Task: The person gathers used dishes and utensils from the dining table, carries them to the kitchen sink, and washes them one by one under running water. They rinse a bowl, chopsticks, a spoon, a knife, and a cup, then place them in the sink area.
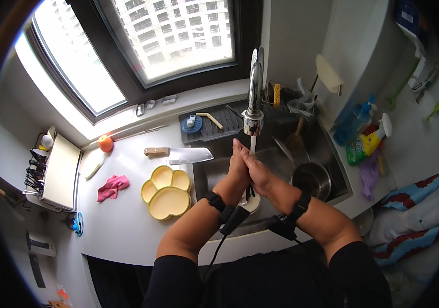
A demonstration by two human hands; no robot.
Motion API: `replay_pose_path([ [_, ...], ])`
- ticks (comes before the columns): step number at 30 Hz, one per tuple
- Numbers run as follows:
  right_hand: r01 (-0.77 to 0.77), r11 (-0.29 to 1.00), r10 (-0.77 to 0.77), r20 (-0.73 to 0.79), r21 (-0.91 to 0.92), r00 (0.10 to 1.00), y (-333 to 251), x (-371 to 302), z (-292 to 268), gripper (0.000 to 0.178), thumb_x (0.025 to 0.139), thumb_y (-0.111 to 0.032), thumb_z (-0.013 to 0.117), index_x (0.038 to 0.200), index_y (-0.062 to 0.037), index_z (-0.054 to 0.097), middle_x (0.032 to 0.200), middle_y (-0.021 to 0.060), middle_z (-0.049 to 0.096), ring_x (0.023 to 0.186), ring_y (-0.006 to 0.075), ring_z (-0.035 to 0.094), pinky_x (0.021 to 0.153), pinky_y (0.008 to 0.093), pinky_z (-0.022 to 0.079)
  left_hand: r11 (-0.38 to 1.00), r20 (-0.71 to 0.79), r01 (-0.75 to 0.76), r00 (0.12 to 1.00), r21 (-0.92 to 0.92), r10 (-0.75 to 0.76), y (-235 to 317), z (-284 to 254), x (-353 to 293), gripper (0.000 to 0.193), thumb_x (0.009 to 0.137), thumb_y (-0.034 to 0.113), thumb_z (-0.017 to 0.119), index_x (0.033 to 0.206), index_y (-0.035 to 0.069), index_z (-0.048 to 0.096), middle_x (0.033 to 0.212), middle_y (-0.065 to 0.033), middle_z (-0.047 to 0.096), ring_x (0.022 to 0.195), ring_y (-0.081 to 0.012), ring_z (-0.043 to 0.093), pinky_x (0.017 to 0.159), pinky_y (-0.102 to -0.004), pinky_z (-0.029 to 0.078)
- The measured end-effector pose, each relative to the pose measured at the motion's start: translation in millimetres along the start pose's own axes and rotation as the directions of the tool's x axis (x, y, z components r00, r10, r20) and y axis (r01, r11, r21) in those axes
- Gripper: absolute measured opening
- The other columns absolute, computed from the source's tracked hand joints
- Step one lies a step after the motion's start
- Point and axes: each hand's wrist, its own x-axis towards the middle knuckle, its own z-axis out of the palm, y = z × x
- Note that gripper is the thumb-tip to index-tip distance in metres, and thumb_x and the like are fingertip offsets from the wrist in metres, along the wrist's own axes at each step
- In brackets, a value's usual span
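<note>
Under the chrome faucet (254, 97), my left hand (238, 167) and my right hand (257, 173) are pressed palm to palm. Their fingers are stretched out and point away from me. A stream of water (253, 143) runs down by the fingertips of both hands. Neither hand shows anything held, though the space between the palms is hidden. Below the wrists, a pale round dish (253, 205) with dark, thin items in it is partly covered. Both hands are over the steel sink (217, 177). Black straps with small devices circle both wrists.
A cleaver (191, 155) lies left of the sink, near a yellow paw-shaped divided plate (169, 203). Farther left are a pink cloth (112, 188) and a reddish fruit (106, 143). A pot (312, 181) sits in the sink's right side; spray bottles (366, 146) stand beyond.
</note>
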Motion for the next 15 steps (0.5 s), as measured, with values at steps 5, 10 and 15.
replay_pose_path([
  [5, -0.249, 0.965, 0.253, -0.046, 0.085, 0.966, -17.4, 14.1, -32.1, 0.055, 0.095, -0.056, 0.040, 0.124, -0.0097, 0.043, 0.108, 0.0045, 0.054, 0.104, 0.0137, 0.050, 0.090, 0.0288, 0.039, 0.970, -0.103, 0.157, 0.985, 0.186, -0.140, -17.6, 27.9, -22.6, 0.061, 0.090, 0.062, 0.042, 0.122, 0.011, 0.052, 0.116, -0.0110, 0.057, 0.107, -0.0267, 0.053, 0.089, -0.0389, 0.045],
  [10, -0.128, 0.978, 0.131, -0.011, 0.166, 0.991, 0.5, 16.3, -3.0, 0.053, 0.092, -0.058, 0.044, 0.119, -0.0131, 0.049, 0.108, 0.0019, 0.053, 0.102, 0.0155, 0.050, 0.091, 0.0327, 0.039, 0.991, 0.309, -0.129, 0.944, 0.034, 0.112, 9.4, 4.4, 11.6, 0.064, 0.092, 0.062, 0.039, 0.127, 0.010, 0.051, 0.117, -0.0112, 0.058, 0.104, -0.0258, 0.055, 0.092, -0.0401, 0.045],
  [15, -0.368, 0.930, 0.361, -0.262, 0.024, 0.895, 9.1, 35.6, -23.2, 0.072, 0.086, -0.066, 0.047, 0.137, -0.0149, 0.040, 0.126, 0.0048, 0.049, 0.118, 0.0186, 0.043, 0.101, 0.0339, 0.033, 0.978, 0.004, 0.100, 0.995, 0.183, -0.102, -9.4, 41.2, -24.0, 0.065, 0.090, 0.067, 0.035, 0.123, 0.013, 0.051, 0.114, -0.0103, 0.059, 0.106, -0.0254, 0.055, 0.089, -0.0395, 0.046],
])
